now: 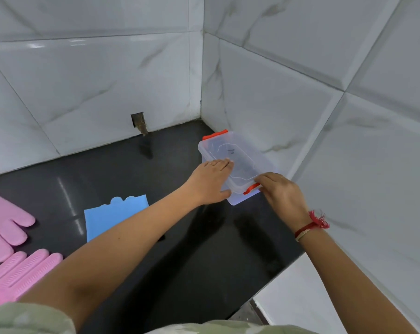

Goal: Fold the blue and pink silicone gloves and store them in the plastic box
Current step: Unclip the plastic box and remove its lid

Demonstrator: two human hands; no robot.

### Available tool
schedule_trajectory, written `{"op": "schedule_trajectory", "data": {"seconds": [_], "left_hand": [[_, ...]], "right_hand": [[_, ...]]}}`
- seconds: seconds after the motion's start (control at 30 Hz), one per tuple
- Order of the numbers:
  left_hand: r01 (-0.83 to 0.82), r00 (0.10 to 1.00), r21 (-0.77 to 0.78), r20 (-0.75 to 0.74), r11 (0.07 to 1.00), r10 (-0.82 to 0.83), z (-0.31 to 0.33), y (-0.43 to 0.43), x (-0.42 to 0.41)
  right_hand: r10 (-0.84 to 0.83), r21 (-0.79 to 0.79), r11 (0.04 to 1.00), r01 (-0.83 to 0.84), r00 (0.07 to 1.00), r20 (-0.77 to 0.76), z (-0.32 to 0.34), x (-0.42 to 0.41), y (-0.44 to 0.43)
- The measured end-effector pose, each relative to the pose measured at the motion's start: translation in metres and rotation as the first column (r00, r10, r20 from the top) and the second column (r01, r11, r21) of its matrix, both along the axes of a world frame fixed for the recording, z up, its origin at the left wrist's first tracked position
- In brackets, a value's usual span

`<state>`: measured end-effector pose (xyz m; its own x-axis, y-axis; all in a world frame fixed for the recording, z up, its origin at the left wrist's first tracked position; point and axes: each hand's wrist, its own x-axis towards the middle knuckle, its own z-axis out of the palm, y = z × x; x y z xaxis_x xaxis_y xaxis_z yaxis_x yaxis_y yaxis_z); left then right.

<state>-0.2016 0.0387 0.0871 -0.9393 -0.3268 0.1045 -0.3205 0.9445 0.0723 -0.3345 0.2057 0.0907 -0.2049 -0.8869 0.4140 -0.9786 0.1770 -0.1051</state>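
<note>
A clear plastic box (242, 160) with orange clips stands in the far right corner of the black counter, its lid on. My left hand (210, 183) grips its left side, fingers lying over the lid. My right hand (282, 191) holds the near end at the orange clip (251, 188). A folded blue silicone glove (112, 218) lies flat on the counter to the left, partly under my left forearm. Two pink silicone gloves lie unfolded at the left edge, one (4, 225) farther back and one (18, 276) nearer to me.
White marble-look tiled walls (300, 104) enclose the corner behind and to the right of the box. A small hole (139, 122) is cut in the back wall near the counter. The black counter (192, 249) ends at a white ledge (298, 297) at the lower right.
</note>
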Motion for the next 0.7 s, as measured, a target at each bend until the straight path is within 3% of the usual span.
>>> {"op": "schedule_trajectory", "data": {"seconds": [0.2, 0.37, 0.43, 0.6, 0.7], "left_hand": [[-0.012, 1.000, -0.041, 0.013, 0.999, 0.012, -0.005, -0.004, -0.004], [-0.014, 1.000, -0.071, -0.013, 0.997, 0.013, -0.010, -0.005, -0.004], [-0.016, 1.000, -0.060, -0.019, 0.998, 0.015, -0.010, -0.006, -0.005], [-0.031, 0.999, -0.033, -0.042, 0.999, 0.030, -0.016, -0.006, -0.004], [-0.021, 0.999, -0.020, -0.038, 1.000, 0.020, -0.019, -0.007, -0.004]], "right_hand": [[-0.014, -0.054, 0.999, 0.009, 0.996, -0.094, 0.000, -0.006, 0.000], [0.053, 0.120, 0.992, -0.030, 0.979, -0.198, -0.017, -0.007, 0.012], [0.074, 0.127, 0.990, -0.058, 0.989, -0.125, -0.017, -0.008, 0.015], [-0.023, -0.189, 0.981, 0.036, 0.997, 0.073, 0.002, 0.001, -0.011], [-0.065, -0.109, 0.990, 0.093, 0.971, 0.230, 0.013, 0.003, -0.048]]}}
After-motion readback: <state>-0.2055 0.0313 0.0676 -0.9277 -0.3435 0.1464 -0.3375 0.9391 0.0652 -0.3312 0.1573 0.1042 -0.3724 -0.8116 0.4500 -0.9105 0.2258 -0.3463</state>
